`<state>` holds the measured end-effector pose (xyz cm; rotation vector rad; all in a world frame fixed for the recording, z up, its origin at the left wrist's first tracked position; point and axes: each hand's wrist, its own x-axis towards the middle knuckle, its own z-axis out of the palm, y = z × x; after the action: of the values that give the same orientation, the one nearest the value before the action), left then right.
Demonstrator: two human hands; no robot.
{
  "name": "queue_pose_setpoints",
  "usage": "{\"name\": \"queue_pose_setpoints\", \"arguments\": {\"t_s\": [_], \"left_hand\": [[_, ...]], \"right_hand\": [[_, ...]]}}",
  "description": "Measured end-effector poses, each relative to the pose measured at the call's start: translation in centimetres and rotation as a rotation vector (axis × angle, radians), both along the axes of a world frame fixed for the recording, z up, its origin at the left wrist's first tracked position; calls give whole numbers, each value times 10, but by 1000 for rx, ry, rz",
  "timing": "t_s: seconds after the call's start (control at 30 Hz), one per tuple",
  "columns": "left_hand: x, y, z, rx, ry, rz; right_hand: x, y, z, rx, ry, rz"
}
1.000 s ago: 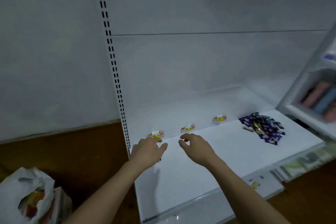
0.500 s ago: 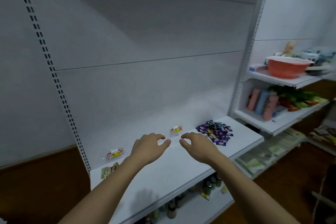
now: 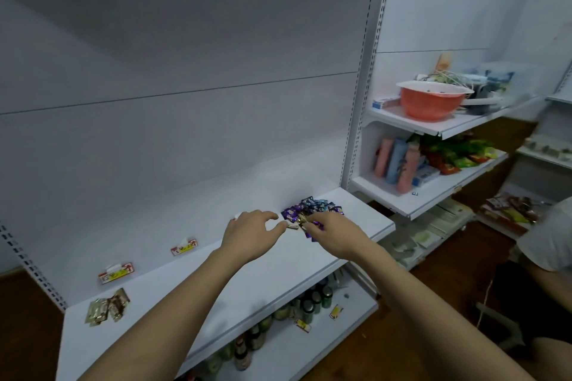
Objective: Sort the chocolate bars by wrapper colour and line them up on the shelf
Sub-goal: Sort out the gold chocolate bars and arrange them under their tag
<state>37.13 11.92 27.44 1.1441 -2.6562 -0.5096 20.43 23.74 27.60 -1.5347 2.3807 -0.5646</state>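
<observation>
Two hands reach over the white shelf [image 3: 216, 297] at the middle of the frame. The left hand [image 3: 247, 237] has its fingers loosely curled, thumb and forefinger tips close to a small pale bar [image 3: 292, 226] lying on the shelf; whether they touch it cannot be told. The right hand [image 3: 335, 233] lies over the near edge of the pile of purple-wrapped chocolate bars [image 3: 309, 210], its fingertips hidden among the wrappers, so its grip cannot be told. The pile sits toward the shelf's right end, just right of centre. At the lower left of the frame, two gold and brown bars [image 3: 106, 308] lie side by side on the shelf. Two price tags [image 3: 116, 272] stand along the shelf's back. Bottles [image 3: 309, 306] fill the shelf below. An orange bowl [image 3: 431, 99] sits at the upper right.
</observation>
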Motion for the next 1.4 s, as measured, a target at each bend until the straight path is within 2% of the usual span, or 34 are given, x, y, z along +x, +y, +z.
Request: {"name": "queue_pose_setpoints", "arguments": {"t_s": [0.23,0.47,0.73,0.97,1.13,1.27,1.4], "left_hand": [[-84,-31,-17,11,-26,-14],[-152,-70,-37,39,-55,-9],[-215,-84,-68,56,-48,103],[-278,-90,-150,163,72,361],[-306,-99,-227,176,184,427],[-304,-115,-293,119,228,425],[-306,-138,-350,60,307,420]], "right_hand": [[-76,-34,-7,-2,46,-32],[-142,-72,-31,84,66,-14],[-214,-118,-71,97,46,118],[-276,-149,-163,40,-6,333],[-306,-169,-232,-38,-11,336],[-315,-192,-289,-126,-41,317],[-316,-215,-350,-213,14,339]]}}
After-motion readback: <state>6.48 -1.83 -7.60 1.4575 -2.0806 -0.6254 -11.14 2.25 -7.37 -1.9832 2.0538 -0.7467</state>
